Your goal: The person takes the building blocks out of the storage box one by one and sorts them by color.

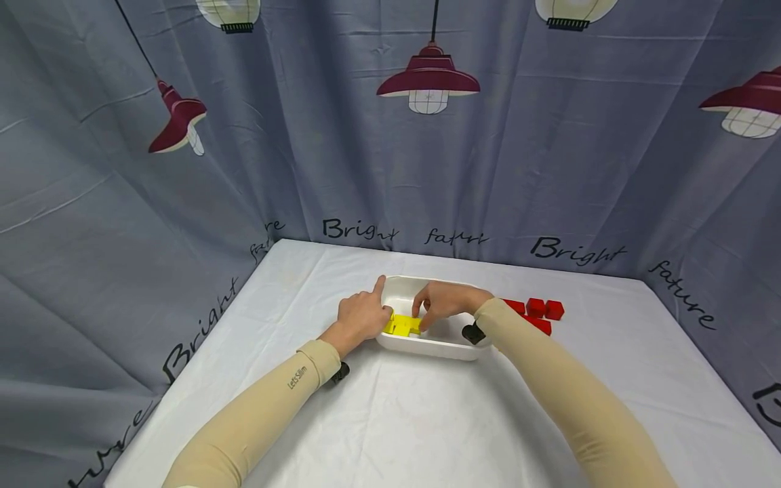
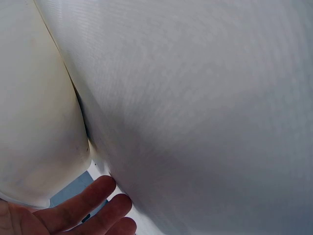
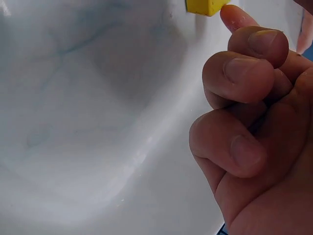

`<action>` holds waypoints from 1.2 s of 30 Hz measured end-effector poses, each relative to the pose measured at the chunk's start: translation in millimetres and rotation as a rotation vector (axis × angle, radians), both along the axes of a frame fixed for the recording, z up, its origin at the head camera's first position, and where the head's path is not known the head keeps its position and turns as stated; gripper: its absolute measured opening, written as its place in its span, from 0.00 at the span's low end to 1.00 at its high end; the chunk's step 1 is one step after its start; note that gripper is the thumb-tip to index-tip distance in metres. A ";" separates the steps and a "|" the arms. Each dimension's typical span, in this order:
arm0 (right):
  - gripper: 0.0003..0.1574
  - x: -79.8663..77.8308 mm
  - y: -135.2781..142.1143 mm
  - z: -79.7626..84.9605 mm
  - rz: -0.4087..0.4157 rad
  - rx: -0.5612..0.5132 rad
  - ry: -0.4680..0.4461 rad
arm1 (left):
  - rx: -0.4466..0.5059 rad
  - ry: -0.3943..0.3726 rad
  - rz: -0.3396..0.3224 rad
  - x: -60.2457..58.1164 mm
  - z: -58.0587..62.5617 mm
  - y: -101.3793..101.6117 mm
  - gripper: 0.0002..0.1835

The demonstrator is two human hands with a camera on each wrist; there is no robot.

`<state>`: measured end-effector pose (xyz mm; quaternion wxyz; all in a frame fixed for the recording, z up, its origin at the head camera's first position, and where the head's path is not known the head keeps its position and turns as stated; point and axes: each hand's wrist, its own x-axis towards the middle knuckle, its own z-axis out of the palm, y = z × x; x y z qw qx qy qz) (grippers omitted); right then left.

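Note:
A shallow white plastic tub [image 1: 430, 348] stands on the table. Yellow blocks [image 1: 403, 325] lie joined or close together at its left end. My left hand [image 1: 361, 314] holds the tub's left wall, thumb over the rim beside the yellow pieces and index finger stretched along the edge. Its other fingers [image 2: 100, 188] show outside the tub in the left wrist view. My right hand [image 1: 448, 300] reaches in over the back rim and pinches the right end of the yellow pieces. Its remaining fingers [image 3: 237, 81] are curled in the right wrist view.
Several red blocks [image 1: 537, 308] lie on the table right of the tub, partly behind my right forearm. A white cloth [image 1: 439, 420] covers the table. A grey curtain [image 1: 342, 156] printed with lamps hangs behind. Black wrist cameras [image 1: 473, 333] sit under both wrists.

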<state>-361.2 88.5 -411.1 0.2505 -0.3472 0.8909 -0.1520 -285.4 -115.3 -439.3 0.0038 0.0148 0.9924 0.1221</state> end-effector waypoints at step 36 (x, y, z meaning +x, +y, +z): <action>0.12 1.2 -1.8 -5.1 0.032 0.043 0.024 | -0.015 0.013 0.003 -0.2 -0.1 0.9 0.39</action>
